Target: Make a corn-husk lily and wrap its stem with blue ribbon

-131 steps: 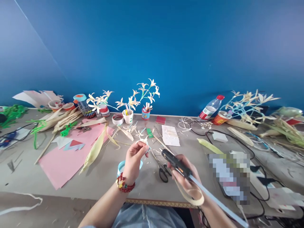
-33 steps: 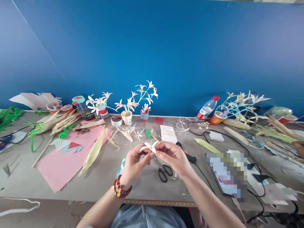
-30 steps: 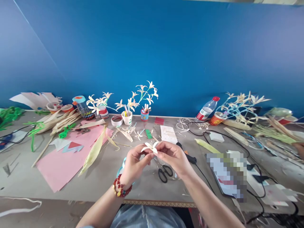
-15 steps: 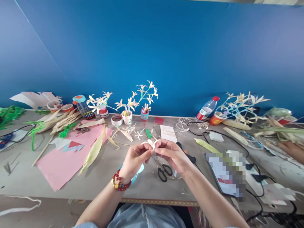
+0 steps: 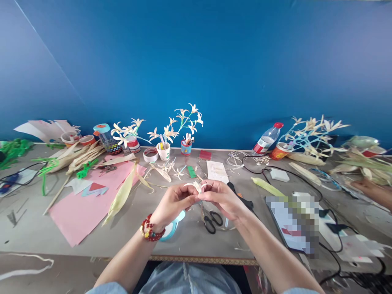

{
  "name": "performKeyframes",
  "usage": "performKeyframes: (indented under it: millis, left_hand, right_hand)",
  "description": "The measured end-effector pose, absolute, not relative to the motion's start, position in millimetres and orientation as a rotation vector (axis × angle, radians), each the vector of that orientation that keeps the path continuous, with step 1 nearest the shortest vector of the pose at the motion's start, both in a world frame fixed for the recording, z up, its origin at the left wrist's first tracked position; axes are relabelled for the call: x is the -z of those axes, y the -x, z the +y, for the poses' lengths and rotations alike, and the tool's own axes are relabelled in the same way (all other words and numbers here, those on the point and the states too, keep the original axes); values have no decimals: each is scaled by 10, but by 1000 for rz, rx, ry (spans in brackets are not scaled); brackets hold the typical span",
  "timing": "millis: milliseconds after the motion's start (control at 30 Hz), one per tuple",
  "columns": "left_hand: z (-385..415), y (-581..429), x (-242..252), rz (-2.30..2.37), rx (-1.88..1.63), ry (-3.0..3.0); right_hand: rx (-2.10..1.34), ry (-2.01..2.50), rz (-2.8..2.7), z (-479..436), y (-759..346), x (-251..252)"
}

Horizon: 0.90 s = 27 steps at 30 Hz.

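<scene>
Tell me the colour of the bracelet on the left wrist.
The bracelet is mostly red beads, with a few yellowish ones mixed in; the head view shows it clearly.

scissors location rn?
Head view: the scissors lie on the table just below the right hand, between the blue tape roll and the black glue gun.

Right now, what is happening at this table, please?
A person holds a small cream husk flower between the fingers of the left hand and the right hand, above the grey table. Black-handled scissors and a black glue gun lie just beneath. Another person's hand is at the far right.
</scene>
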State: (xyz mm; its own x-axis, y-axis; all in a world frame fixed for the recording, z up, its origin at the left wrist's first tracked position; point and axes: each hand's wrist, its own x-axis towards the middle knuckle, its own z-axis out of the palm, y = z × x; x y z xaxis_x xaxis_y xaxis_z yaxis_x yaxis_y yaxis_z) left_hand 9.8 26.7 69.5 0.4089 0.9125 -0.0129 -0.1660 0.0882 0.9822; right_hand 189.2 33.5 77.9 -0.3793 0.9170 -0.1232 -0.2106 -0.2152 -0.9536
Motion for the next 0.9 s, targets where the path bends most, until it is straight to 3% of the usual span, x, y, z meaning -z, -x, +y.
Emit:
performKeyframes:
  millis: [567, 900]
  left_hand:
    - [268, -27, -685, 1082, -1004, -1796]
    - [261, -74, -626, 1185, -1046, -1831]
  right_hand:
    - [-1531, 1003, -1327, 343, -1893, -671]
    - [-1373, 995, -1319, 347, -1836, -577]
